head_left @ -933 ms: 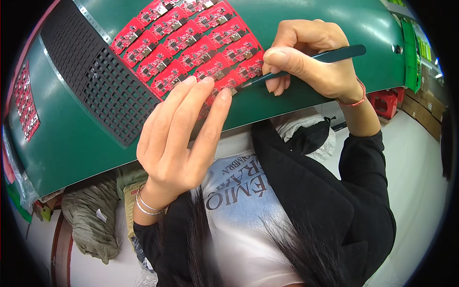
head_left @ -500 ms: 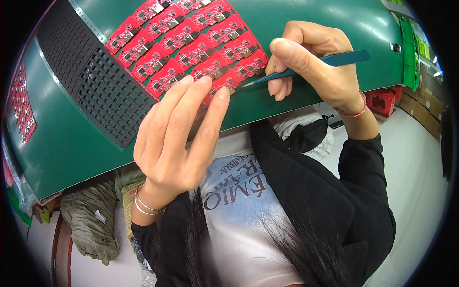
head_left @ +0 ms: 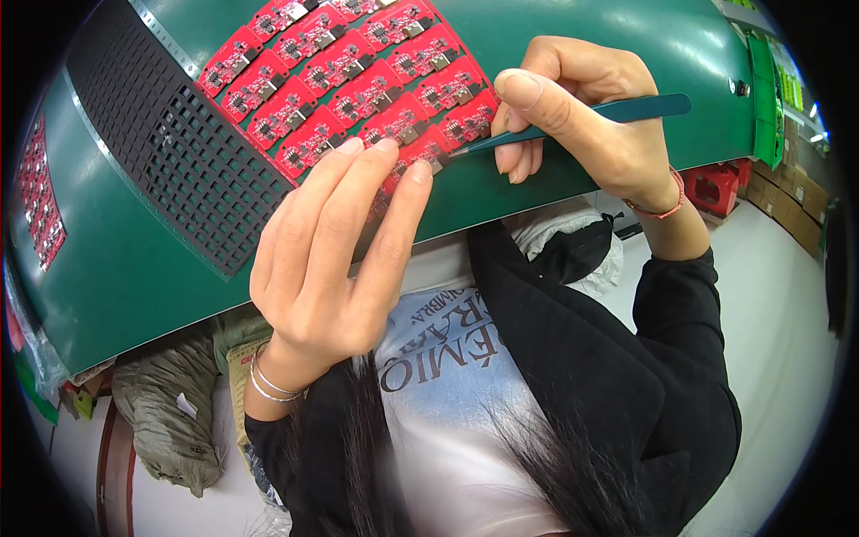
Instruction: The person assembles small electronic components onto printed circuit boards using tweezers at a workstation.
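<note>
A panel of small red circuit boards (head_left: 362, 94) lies on the green tabletop, each board carrying a metal connector and tiny parts. My left hand (head_left: 327, 255) rests over its near edge with fingers stretched out, pressing the boards with the fingertips and hiding some of them. Blue-green tweezers (head_left: 658, 106) are pinched in my right hand (head_left: 582, 116). Their thin tips reach the connector of a board at the panel's near edge, just right of my left fingertips. Whether the tips hold anything is too small to tell.
A black perforated sheet (head_left: 179, 148) with pale edge strips lies left of the panel. Another red board panel (head_left: 40, 197) sits at the far left of the green table (head_left: 591, 22). A green bin (head_left: 765, 107) stands at the right edge. Bags hang below the near edge.
My right hand and the tweezers have shifted slightly left and up, bringing the tips closer to the board's connector. My left hand stays almost still on the panel.
</note>
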Motion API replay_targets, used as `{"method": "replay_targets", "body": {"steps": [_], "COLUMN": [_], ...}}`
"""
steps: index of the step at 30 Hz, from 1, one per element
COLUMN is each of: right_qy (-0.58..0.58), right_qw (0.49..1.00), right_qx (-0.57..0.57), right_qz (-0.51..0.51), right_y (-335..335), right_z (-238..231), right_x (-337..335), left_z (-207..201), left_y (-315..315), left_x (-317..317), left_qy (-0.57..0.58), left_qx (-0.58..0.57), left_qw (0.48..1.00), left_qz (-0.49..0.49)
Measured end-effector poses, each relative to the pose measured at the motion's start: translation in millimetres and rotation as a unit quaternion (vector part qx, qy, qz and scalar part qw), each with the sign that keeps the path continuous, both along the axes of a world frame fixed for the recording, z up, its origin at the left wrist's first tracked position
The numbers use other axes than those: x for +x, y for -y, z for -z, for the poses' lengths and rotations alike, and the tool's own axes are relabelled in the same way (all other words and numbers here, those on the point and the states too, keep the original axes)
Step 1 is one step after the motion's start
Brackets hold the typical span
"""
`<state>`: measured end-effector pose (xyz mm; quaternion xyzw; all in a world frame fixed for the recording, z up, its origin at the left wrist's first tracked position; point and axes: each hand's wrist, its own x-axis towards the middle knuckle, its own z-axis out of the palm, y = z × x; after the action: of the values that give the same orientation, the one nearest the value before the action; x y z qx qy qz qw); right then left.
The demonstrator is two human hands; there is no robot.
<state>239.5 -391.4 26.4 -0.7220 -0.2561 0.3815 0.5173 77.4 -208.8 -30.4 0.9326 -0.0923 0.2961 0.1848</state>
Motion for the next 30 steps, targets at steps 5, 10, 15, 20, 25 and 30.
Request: {"method": "replay_targets", "body": {"steps": [5,10,15,20,25,30], "right_qy": [0.008,0.017,0.017,-0.008,0.0,0.159], "right_qw": [1.0,1.0,1.0,0.999,1.0,0.978], "right_qx": [-0.001,-0.005,-0.009,0.012,-0.011,0.104], "right_qz": [-0.004,-0.008,-0.01,0.041,0.012,-0.09], "right_y": [0.1,-0.5,-1.7,-6.6,-13.1,-77.2], "right_z": [0.5,0.0,0.6,2.6,-10.0,-22.1], "right_x": [0.1,0.1,0.5,-2.9,10.9,17.2], "left_z": [1.2,-0.3,1.8,-0.9,-7.6,-36.9], "left_y": [-0.4,-0.8,-1.4,-1.7,-9.1,-52.3], "left_x": [-0.1,-0.4,-0.5,-1.2,-8.3,-29.1], "left_qy": [0.001,-0.003,-0.004,-0.01,0.008,-0.017], "left_qx": [-0.003,-0.002,0.001,0.063,0.082,0.005], "left_qw": [1.0,1.0,1.0,0.998,0.996,0.993], "left_qz": [0.002,0.004,-0.001,-0.016,-0.031,-0.116]}}
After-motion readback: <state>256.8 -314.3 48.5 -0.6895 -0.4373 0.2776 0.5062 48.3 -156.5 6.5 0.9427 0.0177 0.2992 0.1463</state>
